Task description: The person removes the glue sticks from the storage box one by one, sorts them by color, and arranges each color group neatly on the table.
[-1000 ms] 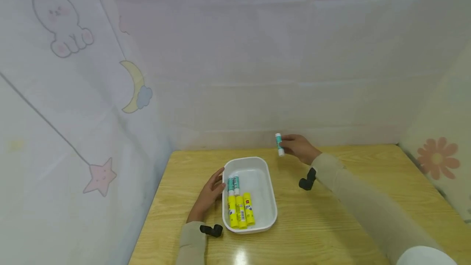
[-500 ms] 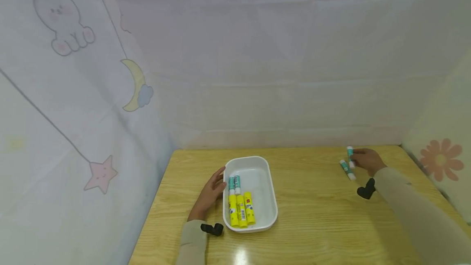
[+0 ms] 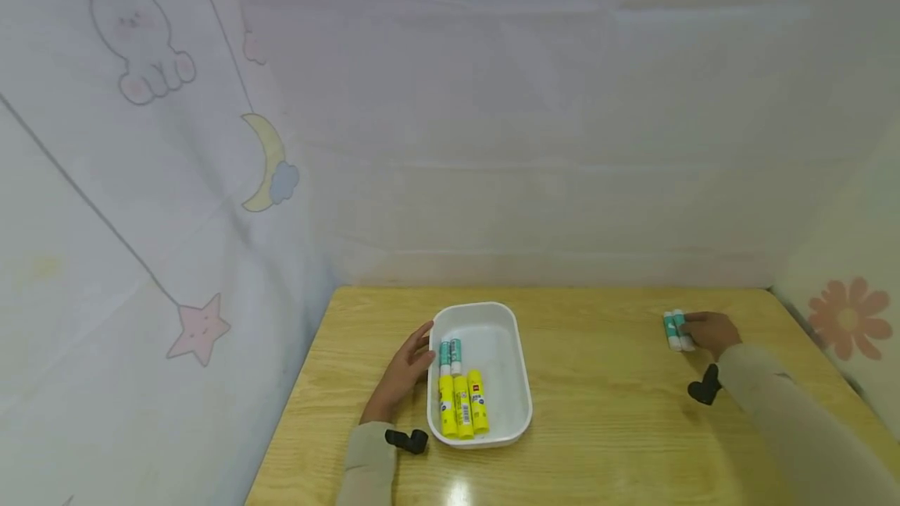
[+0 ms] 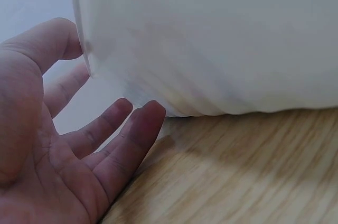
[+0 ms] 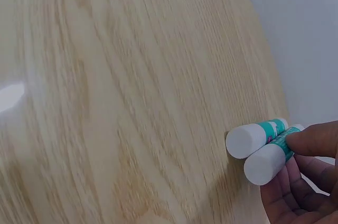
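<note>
Toward the table's far right, my right hand (image 3: 710, 331) pinches a green-and-white glue stick (image 5: 270, 159) between thumb and fingers. A second green glue stick (image 5: 255, 136) lies on the table right beside it, the two side by side and touching. My left hand (image 3: 405, 372) rests against the left side of a white tray (image 3: 521, 365), its fingers spread and fingertips at the wall in the left wrist view. Inside the tray's left half lie two green glue sticks (image 3: 451, 358) and three yellow glue sticks (image 3: 462, 407).
The wooden table (image 3: 598, 412) carries the tray near its left-middle part. A pale cloth wall (image 3: 534, 139) stands along the back edge, with printed cloth (image 3: 141, 201) on the left and more on the right.
My right hand has carried the green glue stick rightward from near the tray, then lowered it beside the one lying there, which now lies straighter. The left hand stays at the tray.
</note>
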`<state>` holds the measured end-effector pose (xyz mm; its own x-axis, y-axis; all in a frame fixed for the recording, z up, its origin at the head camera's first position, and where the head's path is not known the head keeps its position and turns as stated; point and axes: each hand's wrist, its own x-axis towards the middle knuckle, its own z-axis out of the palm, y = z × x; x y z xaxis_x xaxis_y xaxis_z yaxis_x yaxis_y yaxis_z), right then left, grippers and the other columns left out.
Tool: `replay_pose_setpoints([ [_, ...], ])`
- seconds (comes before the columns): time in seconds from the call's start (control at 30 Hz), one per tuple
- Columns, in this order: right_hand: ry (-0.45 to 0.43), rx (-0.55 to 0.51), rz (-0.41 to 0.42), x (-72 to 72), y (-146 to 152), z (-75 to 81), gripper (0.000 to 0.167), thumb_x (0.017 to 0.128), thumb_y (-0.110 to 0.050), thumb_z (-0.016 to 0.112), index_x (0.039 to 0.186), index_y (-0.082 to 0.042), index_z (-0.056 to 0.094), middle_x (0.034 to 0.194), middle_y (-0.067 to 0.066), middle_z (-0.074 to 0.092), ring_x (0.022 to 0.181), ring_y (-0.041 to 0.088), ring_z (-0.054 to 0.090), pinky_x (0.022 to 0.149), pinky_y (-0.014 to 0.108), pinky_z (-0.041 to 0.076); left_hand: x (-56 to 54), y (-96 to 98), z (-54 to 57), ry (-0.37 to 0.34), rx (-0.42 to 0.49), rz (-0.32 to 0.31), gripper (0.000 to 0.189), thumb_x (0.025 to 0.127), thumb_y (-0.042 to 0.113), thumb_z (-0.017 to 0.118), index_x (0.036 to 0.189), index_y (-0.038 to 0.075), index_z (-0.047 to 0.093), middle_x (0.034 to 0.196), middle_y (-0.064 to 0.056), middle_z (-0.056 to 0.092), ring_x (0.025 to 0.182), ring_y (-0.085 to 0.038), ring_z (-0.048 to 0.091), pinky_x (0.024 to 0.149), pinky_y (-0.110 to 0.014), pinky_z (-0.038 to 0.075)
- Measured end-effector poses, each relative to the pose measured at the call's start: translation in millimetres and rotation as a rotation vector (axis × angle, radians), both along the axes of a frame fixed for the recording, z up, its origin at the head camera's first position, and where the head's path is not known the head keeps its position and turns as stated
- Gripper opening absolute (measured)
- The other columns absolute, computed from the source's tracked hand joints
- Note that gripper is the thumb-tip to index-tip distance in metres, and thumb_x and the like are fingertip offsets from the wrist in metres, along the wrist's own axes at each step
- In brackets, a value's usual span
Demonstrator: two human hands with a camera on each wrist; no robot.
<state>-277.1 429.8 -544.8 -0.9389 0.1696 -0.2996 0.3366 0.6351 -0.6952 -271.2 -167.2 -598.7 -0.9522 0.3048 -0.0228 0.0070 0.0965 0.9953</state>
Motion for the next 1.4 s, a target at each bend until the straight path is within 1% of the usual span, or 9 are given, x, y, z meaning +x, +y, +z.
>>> replay_pose_setpoints([
  [0.27, 0.017, -0.097, 0.044, -15.7, -21.3, 6.2, 0.060, 0.097, -0.024, 0.053, 0.138, 0.018, 0.038, 0.127, 0.039, 0.047, 0.101, 0.037, 0.057, 0.080, 0.043, 0.052, -6.0, 2.9, -1.8, -0.045, 0.043, -0.005, 0.057, 0.101, 0.025, 0.054, 0.152, 0.034, 0.031, 0.151, -0.014, 0.035, 0.130, -0.035, 0.045, 0.096, -0.045, 0.048],
  [0.4, 0.029, -0.034, 0.002, -18.9, -18.5, 4.1, 0.061, 0.097, -0.028, 0.052, 0.139, 0.014, 0.040, 0.132, 0.039, 0.045, 0.108, 0.047, 0.053, 0.087, 0.051, 0.050, -2.5, 6.5, 9.2, -0.051, 0.039, -0.036, 0.059, 0.102, 0.021, 0.054, 0.154, 0.028, 0.028, 0.151, -0.017, 0.035, 0.129, -0.035, 0.046, 0.095, -0.044, 0.049],
  [0.5, 0.028, 0.041, -0.043, -18.1, -13.7, 3.6, 0.061, 0.095, -0.031, 0.051, 0.138, 0.011, 0.042, 0.137, 0.038, 0.042, 0.118, 0.054, 0.044, 0.094, 0.060, 0.042, 0.0, 9.3, 17.7, -0.019, 0.031, -0.051, 0.059, 0.102, 0.018, 0.053, 0.155, 0.023, 0.027, 0.149, -0.021, 0.035, 0.128, -0.038, 0.046, 0.094, -0.046, 0.049],
  [0.57, 0.010, 0.046, -0.051, -17.9, -12.7, 3.0, 0.062, 0.094, -0.031, 0.051, 0.139, 0.011, 0.042, 0.139, 0.038, 0.039, 0.122, 0.056, 0.038, 0.098, 0.064, 0.037, 1.1, 10.0, 21.6, -0.007, 0.029, -0.053, 0.059, 0.102, 0.017, 0.053, 0.155, 0.021, 0.027, 0.149, -0.022, 0.035, 0.129, -0.039, 0.046, 0.094, -0.047, 0.049],
  [0.73, -0.019, 0.014, -0.032, -17.6, -19.2, -1.3, 0.063, 0.094, -0.031, 0.052, 0.139, 0.011, 0.042, 0.141, 0.038, 0.035, 0.126, 0.057, 0.033, 0.102, 0.064, 0.033, -1.0, 9.1, 16.4, 0.002, 0.021, -0.055, 0.061, 0.102, 0.017, 0.052, 0.156, 0.020, 0.024, 0.150, -0.023, 0.034, 0.129, -0.041, 0.045, 0.095, -0.046, 0.049],
  [0.87, -0.009, 0.029, -0.019, -18.8, -26.9, -4.6, 0.062, 0.093, -0.031, 0.052, 0.138, 0.011, 0.044, 0.142, 0.039, 0.033, 0.127, 0.058, 0.031, 0.103, 0.064, 0.031, -3.9, 8.5, 2.2, 0.001, 0.019, -0.042, 0.059, 0.102, 0.019, 0.052, 0.155, 0.028, 0.027, 0.150, -0.021, 0.034, 0.130, -0.040, 0.044, 0.096, -0.047, 0.048],
  [0.97, -0.006, 0.049, 0.005, -20.8, -32.1, -8.4, 0.060, 0.094, -0.031, 0.051, 0.137, 0.010, 0.045, 0.141, 0.038, 0.035, 0.127, 0.056, 0.033, 0.104, 0.063, 0.031, -3.1, 8.1, -1.7, 0.010, 0.003, -0.026, 0.057, 0.102, 0.021, 0.053, 0.153, 0.032, 0.029, 0.149, -0.019, 0.037, 0.129, -0.038, 0.046, 0.097, -0.047, 0.047],
  [1.23, 0.017, 0.023, 0.040, -25.4, -55.2, -6.2, 0.057, 0.096, -0.029, 0.050, 0.136, 0.011, 0.046, 0.138, 0.037, 0.039, 0.124, 0.055, 0.036, 0.103, 0.063, 0.030, -3.1, 7.7, 0.1, 0.001, -0.007, 0.008, 0.055, 0.102, 0.023, 0.054, 0.150, 0.039, 0.033, 0.149, -0.013, 0.038, 0.129, -0.034, 0.046, 0.097, -0.047, 0.047],
  [1.4, 0.026, 0.027, 0.056, -29.4, -68.7, -3.7, 0.055, 0.096, -0.026, 0.049, 0.136, 0.011, 0.047, 0.138, 0.037, 0.040, 0.124, 0.054, 0.037, 0.103, 0.063, 0.031, -2.6, 8.2, 2.3, -0.001, -0.001, -0.004, 0.057, 0.102, 0.022, 0.053, 0.153, 0.033, 0.030, 0.150, -0.017, 0.036, 0.130, -0.038, 0.045, 0.095, -0.047, 0.049],
])
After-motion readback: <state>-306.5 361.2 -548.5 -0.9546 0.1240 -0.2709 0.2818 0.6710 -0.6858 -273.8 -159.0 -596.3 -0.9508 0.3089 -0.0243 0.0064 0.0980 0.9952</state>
